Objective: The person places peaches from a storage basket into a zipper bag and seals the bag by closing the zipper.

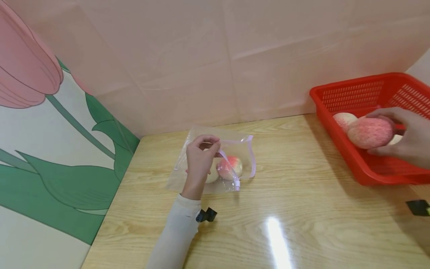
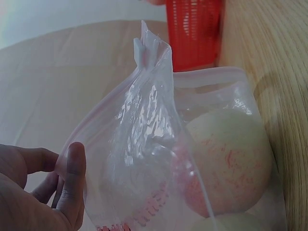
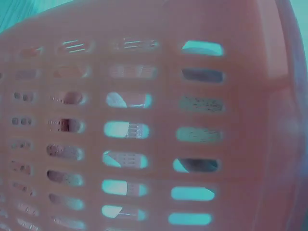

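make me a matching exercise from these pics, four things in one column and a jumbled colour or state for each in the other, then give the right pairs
Column one
1. left-hand grip
2. right-hand grip
3. basket
4. zip bag

Column two
a. red, with slotted walls
b. holding a pinkish peach
c. clear, with peaches showing inside
d. pinching the edge of a thin plastic thing

Right pairs: 1-d, 2-b, 3-a, 4-c
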### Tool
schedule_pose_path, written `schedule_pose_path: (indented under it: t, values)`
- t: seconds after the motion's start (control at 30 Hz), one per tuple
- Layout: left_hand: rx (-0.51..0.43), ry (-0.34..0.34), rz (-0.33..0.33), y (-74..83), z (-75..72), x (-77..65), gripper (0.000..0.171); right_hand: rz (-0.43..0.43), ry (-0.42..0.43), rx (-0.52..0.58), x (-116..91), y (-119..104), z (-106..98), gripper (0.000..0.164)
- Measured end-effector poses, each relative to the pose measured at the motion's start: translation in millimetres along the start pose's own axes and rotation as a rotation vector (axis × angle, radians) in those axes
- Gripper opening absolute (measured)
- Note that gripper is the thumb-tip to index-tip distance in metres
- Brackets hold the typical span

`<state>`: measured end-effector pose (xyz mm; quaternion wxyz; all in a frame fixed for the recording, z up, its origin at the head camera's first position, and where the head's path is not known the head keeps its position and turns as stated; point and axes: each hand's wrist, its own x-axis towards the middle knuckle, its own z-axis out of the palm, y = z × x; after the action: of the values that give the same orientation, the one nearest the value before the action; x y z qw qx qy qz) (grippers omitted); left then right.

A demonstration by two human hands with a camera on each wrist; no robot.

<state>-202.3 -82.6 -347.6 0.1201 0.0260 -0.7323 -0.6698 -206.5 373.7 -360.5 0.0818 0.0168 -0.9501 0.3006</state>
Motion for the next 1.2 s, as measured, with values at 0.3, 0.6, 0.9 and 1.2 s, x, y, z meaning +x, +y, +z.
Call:
schedule_pose_path:
  t: [0.3, 0.6, 0.9, 1.2]
  values:
    - [0.012, -0.011, -0.007, 0.4, -0.4, -0.1, 0.010, -0.062, 0.048, -0.018, -2, -5, -2, 0.098]
    - [0.000, -0.009, -0.002, -0.2, 0.2, 0.9, 0.011, -0.057, 0.095, -0.001, -6, -20, -1, 0.107]
    - [0.003, -0.005, -0.016, -1.5, -2.0, 0.0, 0.012, -0.055, 0.058, -0.038, -5, -36, -4, 0.113]
    - [0.002, -0.014, -0.010, -0.1, -0.9, 0.1, 0.012, -0.122, 0.021, -0.018, -7, -66, -2, 0.099]
